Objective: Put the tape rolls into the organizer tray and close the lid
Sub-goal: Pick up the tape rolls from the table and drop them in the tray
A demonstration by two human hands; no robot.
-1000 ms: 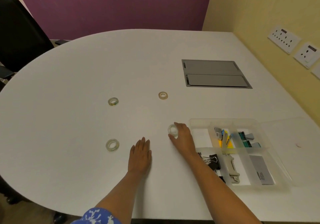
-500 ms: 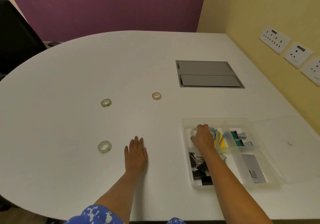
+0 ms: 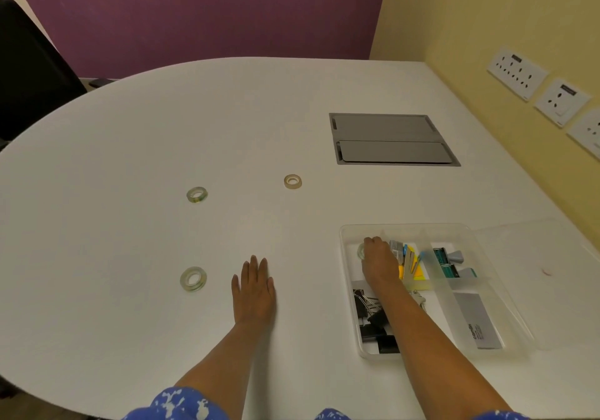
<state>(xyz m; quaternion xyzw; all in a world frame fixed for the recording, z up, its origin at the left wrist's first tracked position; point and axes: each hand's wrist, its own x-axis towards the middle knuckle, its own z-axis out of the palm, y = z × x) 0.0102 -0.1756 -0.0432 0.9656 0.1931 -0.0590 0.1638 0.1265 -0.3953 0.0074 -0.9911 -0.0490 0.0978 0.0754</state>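
Tape roll (image 3: 361, 251) under right-hand fingers (image 3: 373, 243), inside tray (image 3: 406, 226)

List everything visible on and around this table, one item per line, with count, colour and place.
table: 1, white, fills the view
tape rolls on table: 3, clear or yellowish, left and centre
tape roll in tray: 1, clear, far-left compartment under the right hand
organizer tray: 1, clear plastic, near right
lid: 1, clear, lying open right of tray
binder clips: several, black, near-left compartment
small stationery: mixed, yellow, blue, teal, grey, middle compartments
card: 1, grey, right compartment
floor-box cover: 1, grey, set into table, far right
wall sockets: 3, white, yellow wall
chair: 1, black, far left
left hand: flat on table
right hand: in tray, on the tape roll
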